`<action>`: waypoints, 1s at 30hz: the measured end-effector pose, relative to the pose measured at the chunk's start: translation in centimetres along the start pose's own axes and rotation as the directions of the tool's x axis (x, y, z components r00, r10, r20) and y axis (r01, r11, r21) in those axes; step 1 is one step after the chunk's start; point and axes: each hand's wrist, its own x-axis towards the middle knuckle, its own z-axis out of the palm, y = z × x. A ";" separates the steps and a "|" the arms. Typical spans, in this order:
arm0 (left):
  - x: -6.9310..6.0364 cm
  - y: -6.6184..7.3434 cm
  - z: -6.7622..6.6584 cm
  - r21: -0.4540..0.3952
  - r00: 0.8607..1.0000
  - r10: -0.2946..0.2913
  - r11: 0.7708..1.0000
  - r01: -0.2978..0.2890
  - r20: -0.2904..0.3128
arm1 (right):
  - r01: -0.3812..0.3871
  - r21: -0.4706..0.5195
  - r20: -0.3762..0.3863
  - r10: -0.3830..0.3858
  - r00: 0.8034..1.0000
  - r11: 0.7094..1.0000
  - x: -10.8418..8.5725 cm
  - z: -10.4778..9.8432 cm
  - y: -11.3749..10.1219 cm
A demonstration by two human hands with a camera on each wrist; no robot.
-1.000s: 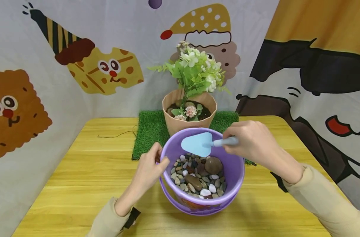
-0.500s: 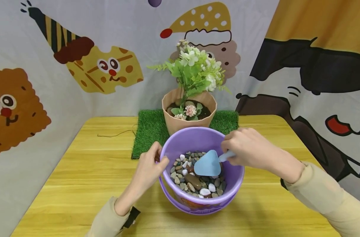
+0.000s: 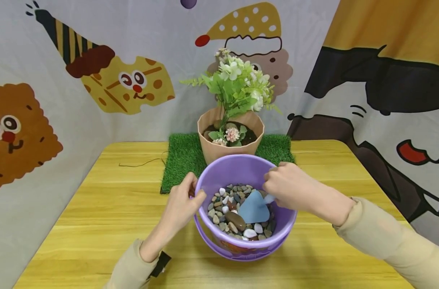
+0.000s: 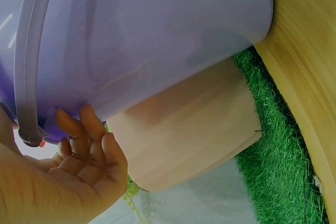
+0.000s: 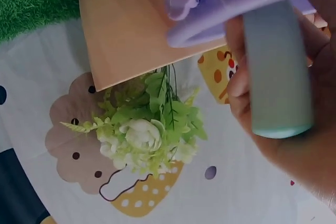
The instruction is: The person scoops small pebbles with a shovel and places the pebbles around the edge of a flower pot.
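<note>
Over pebbles [image 3: 216, 220] in the purple bucket [image 3: 234, 170], our right hand [image 3: 287, 186] grips a trowel [image 3: 255, 209], our left hand [image 3: 181, 205] the rim [image 3: 246, 243].

Peach pot [image 3: 224, 151] standing on the green turf mat [image 3: 181, 160], back of the wood-grain counter [image 3: 96, 224], white blooms [image 3: 230, 71] and green leaves [image 3: 223, 91] above, pink flowers [image 3: 232, 135] low down; a thin dark wire [image 3: 143, 163] lies left of the mat, cartoon-printed cloth [image 3: 183, 124] hanging behind.
</note>
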 end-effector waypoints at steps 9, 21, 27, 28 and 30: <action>0.0 0.0 0.0 0.007 1.000 -0.002 1.000 0.002 -0.002 | 0.011 0.085 -0.009 -0.010 1.000 0.996 0.3 1.2 0.7; 0.0 0.0 0.0 0.005 1.000 0.003 1.000 -0.003 -0.004 | 0.032 0.287 -0.048 -0.019 0.999 0.957 -0.1 2.6 1.9; 0.0 0.0 0.0 0.000 1.000 0.002 1.000 -0.002 -0.001 | 0.061 0.320 -0.072 -0.040 0.997 0.946 0.0 3.1 2.2; 0.0 0.0 0.0 0.001 1.000 0.003 1.000 -0.003 -0.002 | 0.067 0.321 -0.077 -0.044 0.996 0.945 0.0 3.1 2.2; 0.0 0.0 0.0 0.002 1.000 0.003 1.000 -0.003 -0.004 | 0.079 0.323 -0.087 -0.053 0.995 0.943 0.0 3.3 2.4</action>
